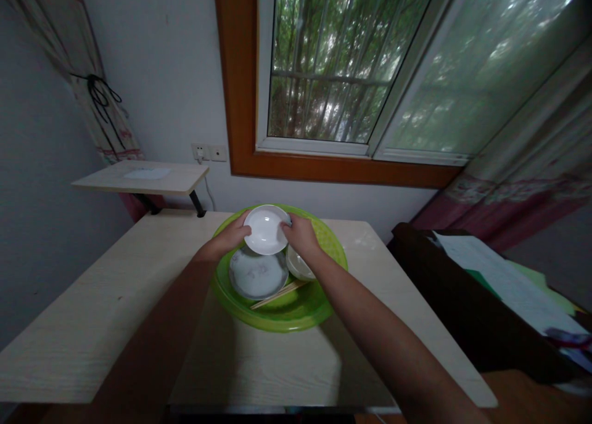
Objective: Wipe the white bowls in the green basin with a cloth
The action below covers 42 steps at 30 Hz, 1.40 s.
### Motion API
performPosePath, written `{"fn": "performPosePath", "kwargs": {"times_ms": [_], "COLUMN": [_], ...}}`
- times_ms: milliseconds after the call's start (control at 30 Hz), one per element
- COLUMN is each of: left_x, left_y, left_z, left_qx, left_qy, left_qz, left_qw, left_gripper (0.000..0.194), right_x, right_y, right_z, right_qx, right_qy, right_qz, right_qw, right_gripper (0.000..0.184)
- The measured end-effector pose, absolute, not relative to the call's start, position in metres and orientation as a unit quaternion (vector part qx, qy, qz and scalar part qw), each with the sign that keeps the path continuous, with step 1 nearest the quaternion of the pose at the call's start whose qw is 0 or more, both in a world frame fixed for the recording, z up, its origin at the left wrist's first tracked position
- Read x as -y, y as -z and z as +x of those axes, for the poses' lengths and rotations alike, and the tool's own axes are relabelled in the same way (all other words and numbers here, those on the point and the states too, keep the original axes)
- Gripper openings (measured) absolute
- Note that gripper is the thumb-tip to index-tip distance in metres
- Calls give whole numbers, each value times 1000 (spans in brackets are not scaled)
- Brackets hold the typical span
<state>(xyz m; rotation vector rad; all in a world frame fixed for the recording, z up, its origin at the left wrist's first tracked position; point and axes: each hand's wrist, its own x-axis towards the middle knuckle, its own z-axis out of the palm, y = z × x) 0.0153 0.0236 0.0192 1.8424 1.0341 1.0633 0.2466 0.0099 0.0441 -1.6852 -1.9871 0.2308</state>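
Observation:
A small white bowl [266,230] is held over the far part of a round green basin [277,322]. My left hand [234,233] grips its left rim, thumb on the inside. On the right rim, my right hand [300,232] is closed with its thumb over the edge. Below the bowl, a pale plate [258,275] with a faint pattern lies in the basin. Chopsticks [279,294] rest beside the plate toward the front. Another whitish bowl [298,265] sits at the right, partly hidden by my right wrist and forearm.
The basin stands on a light wooden table [287,368]. A small raised shelf [152,176] with a paper on it is at the back left. A dark brown piece of furniture [444,294] bearing papers [504,282] stands at the right. Behind are a wall and a barred window [333,66].

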Motion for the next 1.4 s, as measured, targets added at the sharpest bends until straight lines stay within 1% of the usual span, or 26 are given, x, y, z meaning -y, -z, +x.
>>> {"fn": "performPosePath", "kwargs": {"times_ms": [133, 367, 500, 633, 700, 800, 900, 1067, 1200, 1400], "left_x": [-26, -26, -27, -21, -15, -9, -11, -21, -21, -16], "left_y": [-16, -17, -15, -20, -26, -33, -31, -22, -24, -27], "left_z": [14, 10, 9, 13, 15, 17, 16, 16, 18, 19], "left_qx": [-406, -399, -396, -392, -392, -395, -396, -416, -420, -400], "left_qy": [-407, -333, -298, -328, -360, -393, -397, -409, -416, -383], "left_qz": [708, 742, 749, 738, 727, 715, 710, 699, 693, 711], "left_qw": [410, 423, 441, 440, 433, 423, 427, 414, 413, 433], "left_gripper": [85, 71, 59, 47, 50, 63, 73, 66, 66, 54], "right_x": [-4, -1, 0, 0, -1, -6, -11, -11, -6, -3], "right_y": [-46, -47, -47, -49, -50, -49, -46, -44, -47, -47], "right_z": [246, 249, 249, 247, 247, 249, 252, 249, 246, 247], "right_qx": [764, 833, 860, 842, 815, 763, 731, 741, 762, 814], "right_qy": [-65, -43, -53, -55, -57, -64, -75, -95, -85, -79], "right_qz": [-591, -509, -471, -492, -527, -590, -617, -612, -592, -531], "right_qw": [251, 214, 189, 215, 233, 257, 282, 259, 249, 222], "right_gripper": [33, 44, 39, 36, 34, 30, 32, 31, 31, 36]}}
